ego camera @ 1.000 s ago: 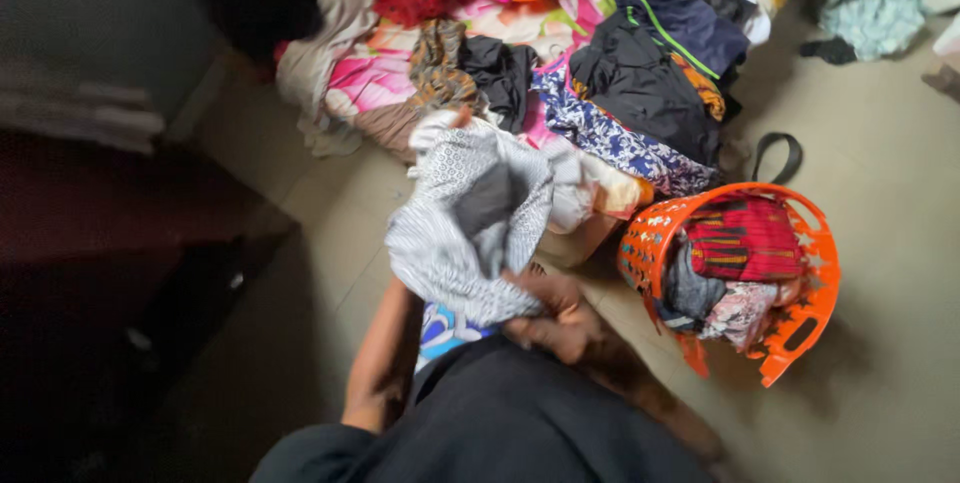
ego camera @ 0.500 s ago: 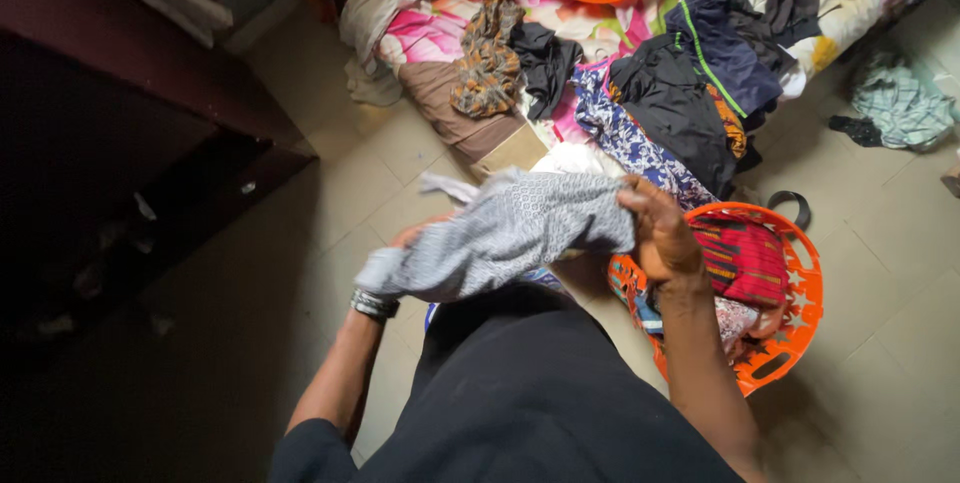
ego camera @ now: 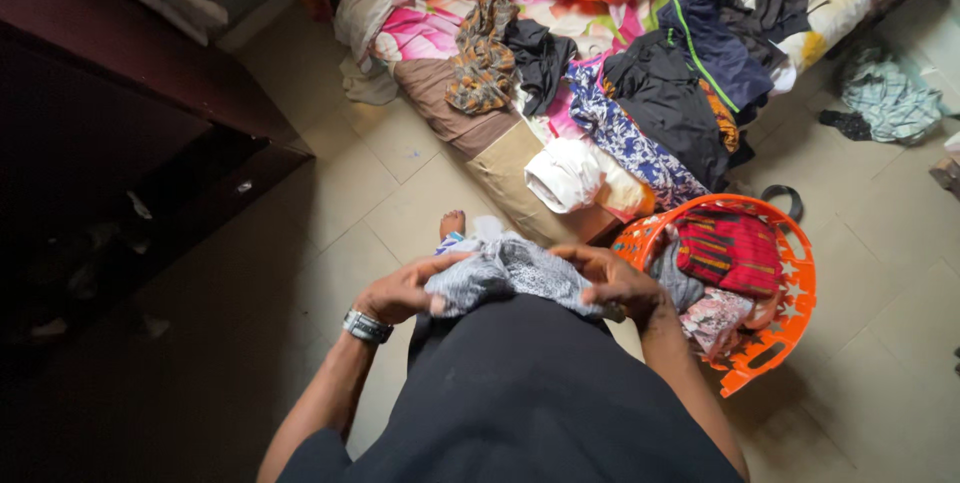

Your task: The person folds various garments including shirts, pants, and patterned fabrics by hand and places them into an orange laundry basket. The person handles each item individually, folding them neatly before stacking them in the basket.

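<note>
Grey garment [ego camera: 515,278] partly hidden under fingers [ego camera: 590,261].

No packages, labels, signs or screens show anywhere here, only loose clothing, a basket and bare floor tiles.

Head view, steeply downward, close
</note>
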